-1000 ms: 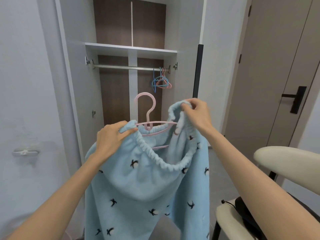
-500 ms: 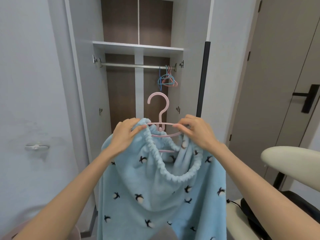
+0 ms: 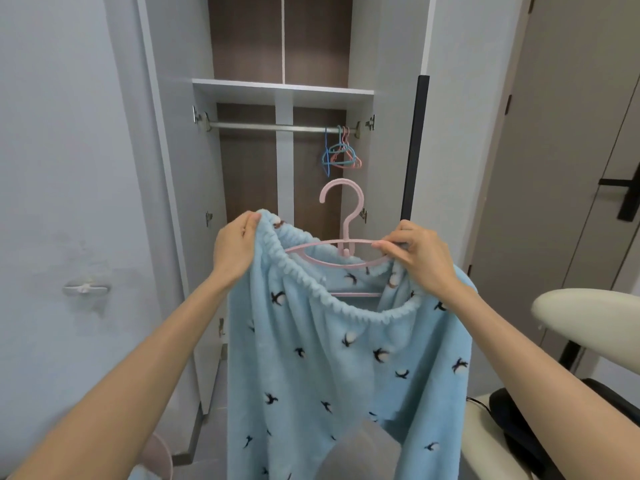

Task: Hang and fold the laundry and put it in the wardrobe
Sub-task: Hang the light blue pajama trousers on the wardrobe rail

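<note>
Left hand [image 3: 233,252] grips the left end of the elastic waistband, fingers curled over the fabric. Right hand [image 3: 419,259] pinches the right arm of the pink hanger [image 3: 346,233], waistband bunched under the same fingers. Blue fleece garment [image 3: 329,368] is held up in front of the open wardrobe [image 3: 173,168] — hanger arms sit inside the waistband opening, hook upright above it, not on the rail [image 3: 263,126]. A few spare hangers [image 3: 343,155] hang at the rail's right end. Cream chair [image 3: 588,313] at the right edge.
</note>
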`<state>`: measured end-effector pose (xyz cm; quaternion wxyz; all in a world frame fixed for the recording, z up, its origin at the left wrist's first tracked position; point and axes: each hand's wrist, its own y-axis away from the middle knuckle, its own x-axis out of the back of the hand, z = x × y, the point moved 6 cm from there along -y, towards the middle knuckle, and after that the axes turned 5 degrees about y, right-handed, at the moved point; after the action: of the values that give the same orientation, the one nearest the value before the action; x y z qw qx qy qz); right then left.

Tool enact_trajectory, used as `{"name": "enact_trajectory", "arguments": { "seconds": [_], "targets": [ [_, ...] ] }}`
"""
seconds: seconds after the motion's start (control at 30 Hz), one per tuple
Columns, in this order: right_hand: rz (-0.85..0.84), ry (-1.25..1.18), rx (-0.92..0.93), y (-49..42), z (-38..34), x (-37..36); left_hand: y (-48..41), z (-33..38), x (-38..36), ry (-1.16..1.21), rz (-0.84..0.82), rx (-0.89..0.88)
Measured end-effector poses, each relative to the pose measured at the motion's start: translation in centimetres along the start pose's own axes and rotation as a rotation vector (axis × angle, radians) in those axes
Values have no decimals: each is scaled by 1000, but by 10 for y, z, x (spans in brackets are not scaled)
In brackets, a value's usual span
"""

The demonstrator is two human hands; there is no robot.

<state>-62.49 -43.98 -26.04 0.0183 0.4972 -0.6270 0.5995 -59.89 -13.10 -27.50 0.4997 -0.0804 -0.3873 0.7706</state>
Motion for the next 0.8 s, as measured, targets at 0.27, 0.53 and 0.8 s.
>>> {"name": "enact_trajectory", "arguments": {
  "seconds": [0.27, 0.53, 0.8],
  "targets": [
    [20, -166, -97, -4, 6, -3, -32, -6, -22, -107, -244, 124],
    [90, -210, -182, -3, 11, -10, 3, 29, -45, -553, -320, -299],
    [176, -147, -215, -27, 9, -10, -15, 25, -39, -513, -179, -390]
  ]
}}
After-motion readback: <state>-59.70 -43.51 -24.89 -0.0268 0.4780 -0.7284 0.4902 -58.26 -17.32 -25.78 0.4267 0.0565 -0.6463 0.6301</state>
